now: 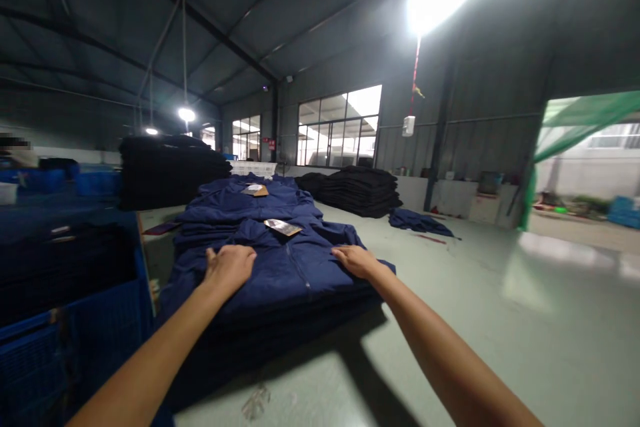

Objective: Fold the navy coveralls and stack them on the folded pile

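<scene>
A folded navy blue zip jacket point(285, 273) lies on top of a stack of dark garments, with its zip running down the middle. A printed hang tag point(283, 227) rests near its collar. My left hand point(231, 265) is on the left side of the jacket, its fingers curled down into the cloth. On the right side, my right hand point(356, 260) has its fingers closed on the fabric. The fingertips of both hands are partly hidden. Just behind is another pile of navy jackets point(250, 203), with a brown tag point(256, 191) on it.
The stacks stand on a pale green table point(480, 320). Black garment piles rise at back left point(173, 170) and back right point(357, 190). A crumpled navy cloth point(423, 221) lies at right. Blue crates point(107, 320) border the left side. A switch box point(409, 126) hangs overhead.
</scene>
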Action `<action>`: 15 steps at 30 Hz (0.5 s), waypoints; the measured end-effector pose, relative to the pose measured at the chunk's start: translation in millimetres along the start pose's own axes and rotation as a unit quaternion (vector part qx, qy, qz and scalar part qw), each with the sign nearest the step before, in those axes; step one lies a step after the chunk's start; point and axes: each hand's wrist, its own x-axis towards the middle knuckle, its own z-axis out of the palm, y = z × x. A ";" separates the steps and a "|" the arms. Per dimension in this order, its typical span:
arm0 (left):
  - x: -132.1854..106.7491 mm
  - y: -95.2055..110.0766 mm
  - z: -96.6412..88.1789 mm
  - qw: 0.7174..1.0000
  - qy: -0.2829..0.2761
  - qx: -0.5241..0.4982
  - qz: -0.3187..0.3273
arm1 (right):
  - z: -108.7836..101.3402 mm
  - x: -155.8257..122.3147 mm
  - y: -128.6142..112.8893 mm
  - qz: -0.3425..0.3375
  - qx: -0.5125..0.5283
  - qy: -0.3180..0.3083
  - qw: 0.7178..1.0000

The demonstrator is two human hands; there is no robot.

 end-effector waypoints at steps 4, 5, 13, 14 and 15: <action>-37.9 48.4 -0.3 0.978 0.043 -0.051 0.199 | 0.1 -21.6 11.0 -0.022 0.005 0.025 0.999; -44.7 58.8 4.6 0.969 0.041 -0.076 0.232 | 1.6 -26.6 13.6 -0.024 -0.003 0.034 0.999; -74.3 113.1 51.3 0.932 0.015 -0.169 0.319 | 1.8 -80.8 24.9 0.010 -0.089 0.048 0.995; -76.8 119.8 55.7 0.929 0.011 -0.173 0.326 | 1.0 -89.2 27.9 0.014 -0.094 0.044 0.994; -79.2 127.1 59.5 0.926 0.008 -0.175 0.335 | 0.3 -98.0 31.9 0.019 -0.100 0.039 0.994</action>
